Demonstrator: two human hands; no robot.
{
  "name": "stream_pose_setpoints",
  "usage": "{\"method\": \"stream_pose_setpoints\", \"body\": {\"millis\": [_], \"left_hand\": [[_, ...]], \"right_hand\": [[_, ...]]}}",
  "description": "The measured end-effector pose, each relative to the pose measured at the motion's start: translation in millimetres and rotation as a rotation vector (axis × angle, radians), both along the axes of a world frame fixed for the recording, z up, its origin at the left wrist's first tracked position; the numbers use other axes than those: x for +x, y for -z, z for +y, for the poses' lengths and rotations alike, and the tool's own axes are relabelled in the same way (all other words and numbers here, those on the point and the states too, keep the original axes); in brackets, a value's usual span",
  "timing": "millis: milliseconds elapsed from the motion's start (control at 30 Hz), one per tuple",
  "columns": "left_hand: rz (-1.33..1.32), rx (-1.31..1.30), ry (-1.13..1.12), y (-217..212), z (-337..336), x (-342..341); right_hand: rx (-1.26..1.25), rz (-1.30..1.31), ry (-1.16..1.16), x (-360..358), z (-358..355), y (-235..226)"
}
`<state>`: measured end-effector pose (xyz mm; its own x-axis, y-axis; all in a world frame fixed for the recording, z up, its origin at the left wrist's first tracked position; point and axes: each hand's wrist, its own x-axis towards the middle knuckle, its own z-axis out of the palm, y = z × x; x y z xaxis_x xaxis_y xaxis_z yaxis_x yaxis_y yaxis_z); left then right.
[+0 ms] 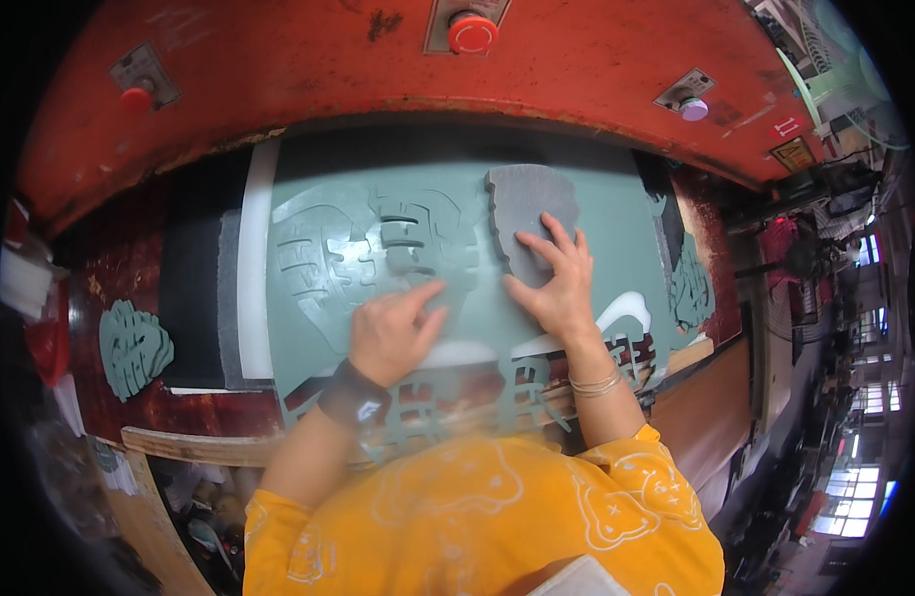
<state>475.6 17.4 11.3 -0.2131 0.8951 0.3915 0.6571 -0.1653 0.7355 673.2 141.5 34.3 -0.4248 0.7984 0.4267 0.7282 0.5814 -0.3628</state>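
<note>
Fingers (561, 236) of the right hand (565, 283) spread over a gray block (527, 199), which lies on a green sheet (616, 263) mostly ahead of that hand. The left hand (388, 336), thumb and forefinger parted, is just this side of cut outlines (403, 236); I cannot tell if it touches the sheet. Stacked green pieces (135, 350) sit well left of both.

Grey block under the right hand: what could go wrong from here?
The right hand has its fingers on the grey block, which lies on the green sheet; an uneven push might slide or turn it askew.

The left hand is close to the slotted cut outlines, so a brush could lift or bend a piece there.
</note>
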Motion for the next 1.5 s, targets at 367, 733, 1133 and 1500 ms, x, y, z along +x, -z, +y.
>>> {"method": "stream_pose_setpoints", "body": {"millis": [367, 733, 1133, 1500], "left_hand": [[-0.388, -0.278, 0.134, -51.1, -35.2, 8.8], [0.072, -0.112, 0.045, -31.1, -55.5, 86.8], [-0.173, -0.407, -0.112, -53.8, -35.9, 86.8], [-0.067, -0.355, -0.173, -54.6, -45.3, 97.1]], "right_hand": [[0.229, 0.517, 0.058, 50.8, 89.9, -38.3], [0.346, 0.699, 0.256, 51.2, 171.4, -100.8], [-0.28, -0.357, -0.334, 112.3, -33.5, -72.8], [-0.134, -0.41, -0.373, 104.8, -47.4, -64.2]]}}
